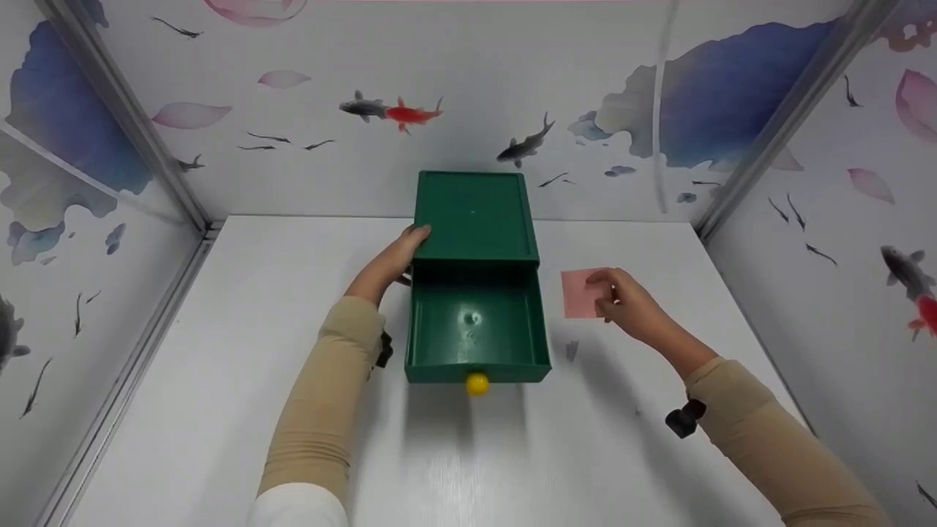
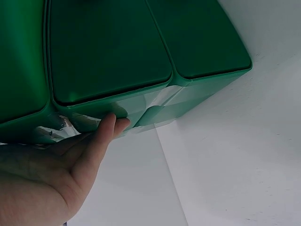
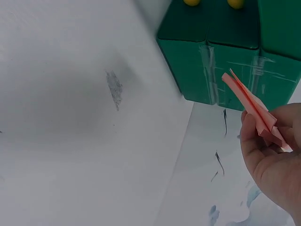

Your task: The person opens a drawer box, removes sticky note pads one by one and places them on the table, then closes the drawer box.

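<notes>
A green drawer cabinet (image 1: 473,219) stands against the back wall, its top drawer (image 1: 479,322) pulled out toward me. Nothing lies inside that drawer, and a round yellow knob (image 1: 477,383) sits on its front. My left hand (image 1: 395,260) rests against the cabinet's left side, with fairly straight fingers (image 2: 104,134) touching the taped wall in the left wrist view. To the right of the cabinet, my right hand (image 1: 635,306) pinches a thin square of pink sticky notes (image 1: 578,294) between thumb and fingers. The right wrist view shows the notes' edges spread apart slightly.
Below the open drawer, closed drawers with yellow knobs (image 3: 192,2) show in the right wrist view. Clear tape (image 3: 209,75) joins the units. A grey mark (image 1: 572,350) lies on the white table (image 1: 468,468). Printed walls (image 1: 293,176) enclose the back and sides.
</notes>
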### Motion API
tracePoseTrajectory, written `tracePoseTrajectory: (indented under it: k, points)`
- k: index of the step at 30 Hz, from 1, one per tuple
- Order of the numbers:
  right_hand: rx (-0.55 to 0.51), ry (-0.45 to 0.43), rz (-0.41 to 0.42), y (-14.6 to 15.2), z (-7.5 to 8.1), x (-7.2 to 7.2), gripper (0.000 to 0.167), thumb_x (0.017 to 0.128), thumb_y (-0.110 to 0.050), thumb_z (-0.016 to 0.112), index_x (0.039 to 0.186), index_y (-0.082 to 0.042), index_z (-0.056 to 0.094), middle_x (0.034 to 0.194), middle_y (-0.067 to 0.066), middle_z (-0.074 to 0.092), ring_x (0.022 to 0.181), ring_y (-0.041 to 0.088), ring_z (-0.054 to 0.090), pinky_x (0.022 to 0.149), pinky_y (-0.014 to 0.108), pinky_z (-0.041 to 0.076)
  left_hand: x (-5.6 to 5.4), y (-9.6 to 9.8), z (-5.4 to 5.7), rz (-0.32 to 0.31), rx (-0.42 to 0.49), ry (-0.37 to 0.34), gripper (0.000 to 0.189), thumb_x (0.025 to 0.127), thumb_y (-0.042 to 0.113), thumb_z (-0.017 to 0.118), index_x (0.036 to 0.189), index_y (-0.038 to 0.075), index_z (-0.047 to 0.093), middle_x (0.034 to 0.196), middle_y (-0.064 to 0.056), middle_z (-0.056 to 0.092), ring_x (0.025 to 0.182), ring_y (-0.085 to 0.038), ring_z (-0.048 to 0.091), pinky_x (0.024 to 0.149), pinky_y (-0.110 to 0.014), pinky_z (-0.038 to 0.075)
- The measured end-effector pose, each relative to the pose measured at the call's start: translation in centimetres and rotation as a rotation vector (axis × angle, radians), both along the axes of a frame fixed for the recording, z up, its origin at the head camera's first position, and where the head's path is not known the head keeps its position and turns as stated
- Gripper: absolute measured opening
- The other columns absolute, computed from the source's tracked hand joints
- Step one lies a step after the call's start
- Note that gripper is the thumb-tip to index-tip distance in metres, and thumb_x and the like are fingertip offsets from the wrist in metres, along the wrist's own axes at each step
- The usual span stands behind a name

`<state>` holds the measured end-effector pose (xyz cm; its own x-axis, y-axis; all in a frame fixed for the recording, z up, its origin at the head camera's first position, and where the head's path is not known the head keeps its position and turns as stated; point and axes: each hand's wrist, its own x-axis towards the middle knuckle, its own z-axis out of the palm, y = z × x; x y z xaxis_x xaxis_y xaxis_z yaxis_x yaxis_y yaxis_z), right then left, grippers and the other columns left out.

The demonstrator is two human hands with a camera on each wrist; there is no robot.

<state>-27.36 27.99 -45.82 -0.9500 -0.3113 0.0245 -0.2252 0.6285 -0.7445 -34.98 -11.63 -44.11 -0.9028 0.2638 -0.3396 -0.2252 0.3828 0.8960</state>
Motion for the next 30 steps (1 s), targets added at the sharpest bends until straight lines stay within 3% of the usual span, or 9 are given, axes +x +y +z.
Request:
tracePoseTrajectory:
  k: [10,17,24,30]
  points:
    - [-0.063,0.019,-0.055,0.1,-1.6,-1.4,0.035,0.097,0.002,0.055,0.13,0.0,0.045,0.11,0.019,0.051,0.082,0.027,0.056,0.072,0.042,0.052,-0.1,0.0,0.3,0.004,-0.004,-0.004,0.084,0.094,0.063,0.026,0.158,0.018,-0.002,0.143,-0.026,0.036,0.117,-0.039,0.048,0.096,-0.053,0.04]
    - [-0.152,-0.036,-0.138,0.2,-2.8,-2.7,0.041,0.095,0.0,0.061,0.131,-0.002,0.042,0.113,0.021,0.053,0.089,0.029,0.06,0.074,0.042,0.054,-0.1,-0.1,0.4,0.007,-0.011,-0.009,0.083,0.094,0.064,0.025,0.158,0.018,-0.001,0.144,-0.025,0.037,0.118,-0.039,0.048,0.096,-0.053,0.04]
    - [-0.129,-0.103,-0.195,0.2,-4.2,-3.8,0.03,0.094,-0.006,0.064,0.121,0.004,0.055,0.114,0.02,0.055,0.089,0.028,0.064,0.08,0.039,0.054,-0.2,-0.1,0.2,-0.002,-0.008,0.002,0.084,0.094,0.064,0.026,0.158,0.017,-0.001,0.143,-0.026,0.036,0.119,-0.039,0.047,0.097,-0.054,0.039]
    - [-0.113,-0.143,-0.228,0.3,-5.4,-4.6,0.038,0.094,-0.009,0.067,0.127,0.005,0.054,0.118,0.02,0.056,0.089,0.027,0.066,0.084,0.039,0.051,0.0,-0.1,0.0,-0.001,0.0,0.003,0.085,0.094,0.063,0.027,0.158,0.016,-0.003,0.146,-0.026,0.034,0.12,-0.04,0.047,0.098,-0.054,0.038]
